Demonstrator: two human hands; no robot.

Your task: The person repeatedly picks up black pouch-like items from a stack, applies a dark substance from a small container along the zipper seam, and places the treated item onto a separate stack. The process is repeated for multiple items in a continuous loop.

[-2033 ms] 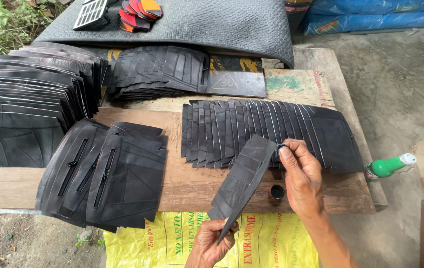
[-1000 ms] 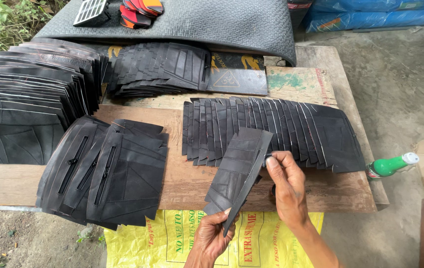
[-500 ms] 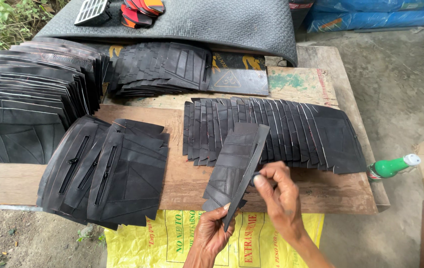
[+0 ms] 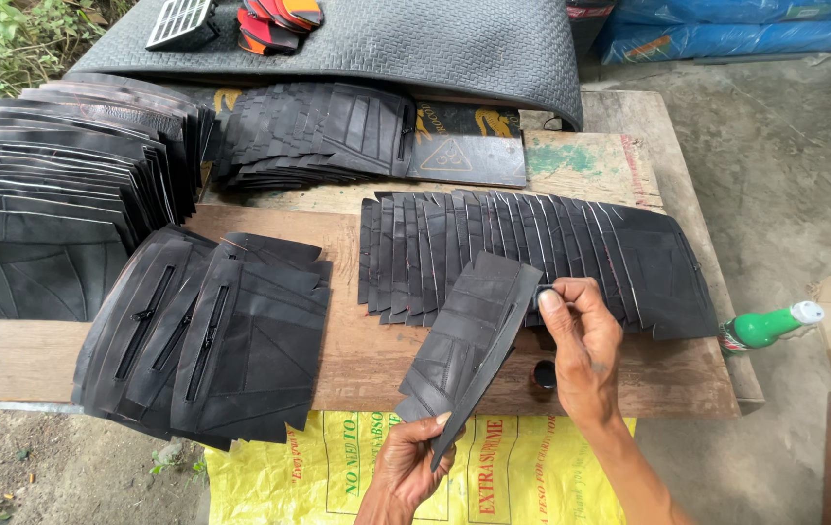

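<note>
- Over the front edge of the wooden board (image 4: 367, 350), we hold a folded black rubber piece (image 4: 469, 340) tilted up from lower left to upper right, clear of the wood.
- Our left hand (image 4: 406, 472) is closed on the lower end of that piece, thumb on top and fingers curled beneath it.
- Our right hand (image 4: 581, 340) pinches the upper corner of the same piece between thumb and fingertips; the remaining fingers are bent inward, and we cannot tell whether they also hold a small tool.
- Just below the right hand, a small dark round pot (image 4: 542, 377) stands on the board.
- Behind the held piece, a row of overlapping black pieces (image 4: 532, 248) lies fanned across the board from left to right.
- At left on the board, a stack of black pieces with zips (image 4: 211, 335) lies spread, its front edge overhanging the wood.
- Farther left, a large pile of black sheets (image 4: 55, 194) rests fanned out, and a further fan of black pieces (image 4: 318, 131) lies at the back.
- Beyond these, a grey textured mat (image 4: 386, 39) spans the far end.
- Under the board's front edge, a yellow printed sack (image 4: 337, 467) lies on the ground.
- At right, a green bottle with a white cap (image 4: 770, 326) lies on its side beside the board's end.
</note>
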